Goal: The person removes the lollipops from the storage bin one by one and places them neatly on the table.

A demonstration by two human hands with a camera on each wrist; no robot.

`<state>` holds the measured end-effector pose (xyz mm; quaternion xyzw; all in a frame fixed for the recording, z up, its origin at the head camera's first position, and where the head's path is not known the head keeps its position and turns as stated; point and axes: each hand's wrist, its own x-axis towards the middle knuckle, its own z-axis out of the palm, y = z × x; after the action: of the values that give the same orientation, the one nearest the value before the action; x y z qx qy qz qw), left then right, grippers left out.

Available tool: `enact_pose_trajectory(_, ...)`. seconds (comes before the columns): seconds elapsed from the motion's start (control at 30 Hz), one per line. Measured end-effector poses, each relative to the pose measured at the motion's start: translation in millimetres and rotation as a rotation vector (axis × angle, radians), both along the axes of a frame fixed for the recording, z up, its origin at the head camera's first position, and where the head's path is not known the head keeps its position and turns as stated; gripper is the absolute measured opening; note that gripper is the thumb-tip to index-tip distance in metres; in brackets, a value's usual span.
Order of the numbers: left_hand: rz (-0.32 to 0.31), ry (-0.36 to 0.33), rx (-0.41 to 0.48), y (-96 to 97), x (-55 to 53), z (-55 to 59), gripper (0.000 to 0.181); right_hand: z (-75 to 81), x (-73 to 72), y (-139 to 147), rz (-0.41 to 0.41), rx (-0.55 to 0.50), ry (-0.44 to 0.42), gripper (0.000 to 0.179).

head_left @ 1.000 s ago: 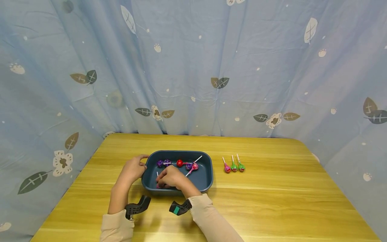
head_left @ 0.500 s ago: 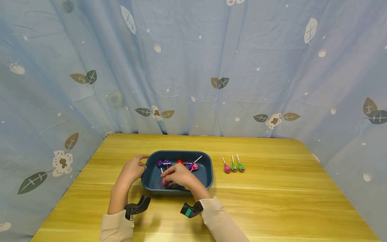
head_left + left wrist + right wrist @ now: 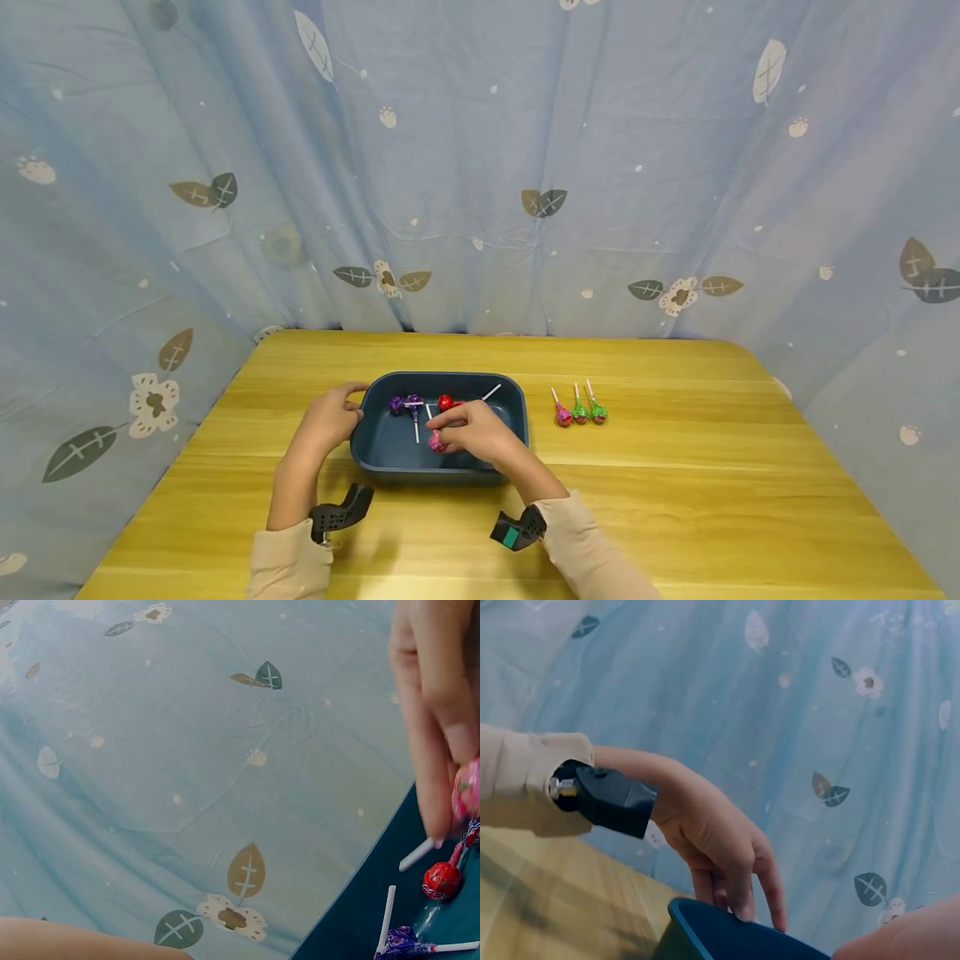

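In the head view a dark blue bin (image 3: pixel 405 475) stands on the table. My right hand (image 3: pixel 480 429) is inside it, pinching a pink lollipop (image 3: pixel 437 442) by its wrapped head, the white stick pointing up and away. The left wrist view shows that lollipop (image 3: pixel 466 791) close up between finger and thumb. My left hand (image 3: pixel 332 417) rests its fingers on the bin's left rim; the right wrist view shows these fingers (image 3: pixel 771 892) touching the edge. In the bin lie purple lollipops (image 3: pixel 415 403) and a red lollipop (image 3: pixel 446 402). Other lollipops are partly hidden behind my right hand.
To the right of the bin, a pink lollipop (image 3: pixel 563 415) and two green lollipops (image 3: pixel 597 413) lie in a row on the wooden table (image 3: pixel 675 467). A blue patterned curtain (image 3: pixel 465 167) hangs behind the table and at its sides.
My right hand has moved right from the bin's front left corner towards its middle, with the pink lollipop between its fingers. The left hand has stayed at the rim.
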<state>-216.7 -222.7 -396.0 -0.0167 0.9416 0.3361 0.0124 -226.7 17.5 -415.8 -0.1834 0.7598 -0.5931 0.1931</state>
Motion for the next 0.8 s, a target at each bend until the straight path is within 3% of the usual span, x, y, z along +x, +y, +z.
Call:
enact_pose_trajectory(0.37, 0.007, -0.003, -0.008, 0.6, -1.7, -0.4, 0.043, 3.8, -3.6, 45, -0.003, -0.051, 0.091, 0.026)
enact_pose_trajectory(0.8, 0.004, -0.008, 0.001, 0.0, -0.2, -0.2, 0.043, 11.7, -1.6, 84, -0.048, -0.089, 0.027, 0.034)
